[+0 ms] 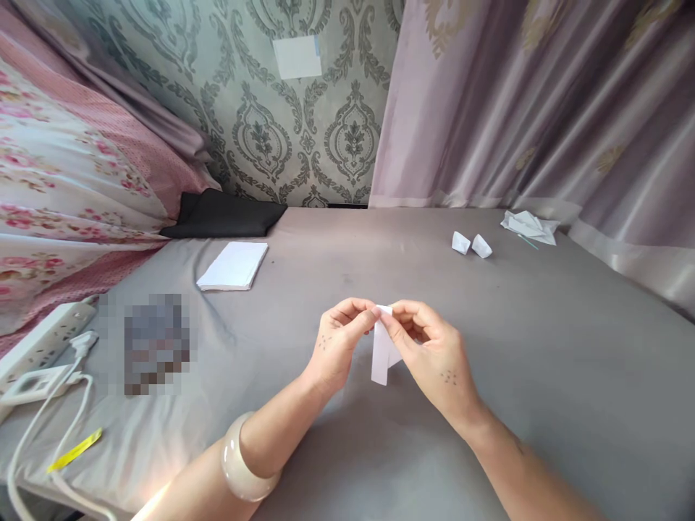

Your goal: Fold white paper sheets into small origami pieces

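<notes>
A narrow folded strip of white paper [381, 358] hangs between my hands, above the grey sheet. My left hand [342, 340] pinches its top from the left, thumb and fingertips pressed on it. From the other side, my right hand [431, 347] grips the same top end, its thumb meeting the left thumb. Part of the paper shows as a slanted flap behind the right thumb; how the top is folded lies hidden under the fingers.
A stack of white paper [233, 265] lies at the back left by a black cloth [228, 213]. Two small folded paper pieces [461, 242] and crumpled white paper [529, 226] lie back right. At the left are a power strip [48, 344], cables and a blurred object [157, 344].
</notes>
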Demonstrator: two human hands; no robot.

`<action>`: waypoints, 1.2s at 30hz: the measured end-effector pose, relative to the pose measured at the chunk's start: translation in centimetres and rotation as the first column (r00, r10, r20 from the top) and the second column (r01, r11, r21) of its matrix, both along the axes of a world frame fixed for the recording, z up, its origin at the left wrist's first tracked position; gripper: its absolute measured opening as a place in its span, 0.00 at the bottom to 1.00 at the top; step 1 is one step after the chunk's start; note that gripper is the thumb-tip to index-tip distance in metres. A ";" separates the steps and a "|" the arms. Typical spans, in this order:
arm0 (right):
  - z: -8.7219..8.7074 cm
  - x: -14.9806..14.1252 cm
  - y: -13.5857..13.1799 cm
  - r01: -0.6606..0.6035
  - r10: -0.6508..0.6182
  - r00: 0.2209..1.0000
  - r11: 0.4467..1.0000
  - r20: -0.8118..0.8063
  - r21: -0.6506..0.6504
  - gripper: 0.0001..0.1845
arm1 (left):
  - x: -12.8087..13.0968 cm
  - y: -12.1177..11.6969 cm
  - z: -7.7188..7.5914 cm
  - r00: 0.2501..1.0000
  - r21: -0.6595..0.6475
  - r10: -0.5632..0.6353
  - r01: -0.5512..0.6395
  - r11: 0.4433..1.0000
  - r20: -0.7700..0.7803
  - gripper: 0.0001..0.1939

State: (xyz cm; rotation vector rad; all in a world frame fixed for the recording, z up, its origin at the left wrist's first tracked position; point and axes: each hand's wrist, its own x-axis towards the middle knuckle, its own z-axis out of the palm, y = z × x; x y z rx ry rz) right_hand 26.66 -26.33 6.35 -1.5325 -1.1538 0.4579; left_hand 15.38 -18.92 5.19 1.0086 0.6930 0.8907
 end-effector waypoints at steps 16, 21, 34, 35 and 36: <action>-1.0 -0.2 0.1 -0.005 -0.133 0.881 0.957 0.455 0.289 0.13 | 0.0 0.0 0.2 0.997 -0.011 -0.021 0.022 1.000 0.069 0.06; -0.8 -0.2 0.0 0.007 -0.098 0.935 0.966 0.340 0.259 0.12 | 0.0 0.2 0.2 0.996 0.023 -0.036 0.034 0.999 0.082 0.04; -0.1 0.0 0.1 0.032 -0.028 0.997 0.999 -0.075 0.043 0.07 | 0.0 0.3 0.1 0.996 0.091 -0.058 0.052 0.995 0.067 0.06; -0.1 0.0 0.1 0.023 -0.019 0.993 0.999 -0.114 0.031 0.07 | 0.0 0.3 0.1 0.996 0.095 -0.061 0.055 0.994 0.069 0.06; -0.1 0.1 0.1 0.013 -0.010 0.988 1.000 -0.156 0.015 0.08 | 0.0 0.3 0.1 0.995 0.099 -0.065 0.058 0.993 0.070 0.06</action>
